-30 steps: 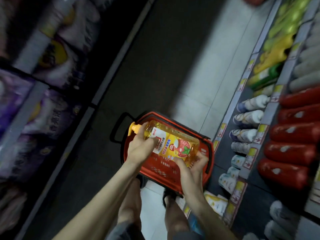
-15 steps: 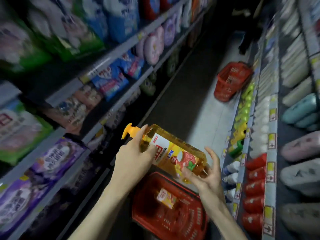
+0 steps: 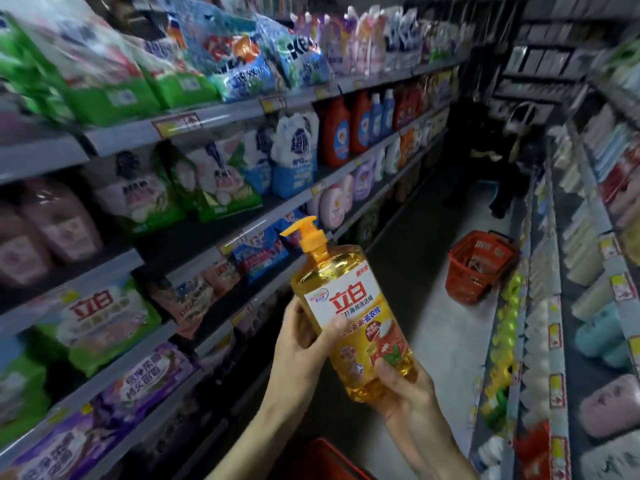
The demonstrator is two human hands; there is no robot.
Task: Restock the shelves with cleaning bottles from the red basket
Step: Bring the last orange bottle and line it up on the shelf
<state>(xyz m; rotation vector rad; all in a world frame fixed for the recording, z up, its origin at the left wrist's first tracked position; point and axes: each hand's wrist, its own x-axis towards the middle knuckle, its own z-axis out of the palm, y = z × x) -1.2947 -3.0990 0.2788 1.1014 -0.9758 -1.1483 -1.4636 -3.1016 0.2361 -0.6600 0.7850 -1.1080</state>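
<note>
A yellow dish-soap bottle (image 3: 349, 306) with an orange pump top and a red-and-white label stands nearly upright in the aisle, held in both hands. My left hand (image 3: 298, 351) wraps its left side at mid height. My right hand (image 3: 405, 386) cups its base from the right. Only the rim of the red basket (image 3: 323, 452) shows at the bottom edge, below my arms. Left shelves (image 3: 214, 116) carry detergent bags and bottles. Right shelves (image 3: 554, 323) hold rows of bottles.
A second red basket (image 3: 474, 268) sits on the floor further down the aisle by the right shelves. A dark figure (image 3: 498, 157) stands at the far end. The aisle floor (image 3: 429, 278) runs narrow between the two shelf rows.
The bottle has been lifted out of the basket and turned from lying sideways to upright. My view has swung up from the floor to the aisle and left shelves.
</note>
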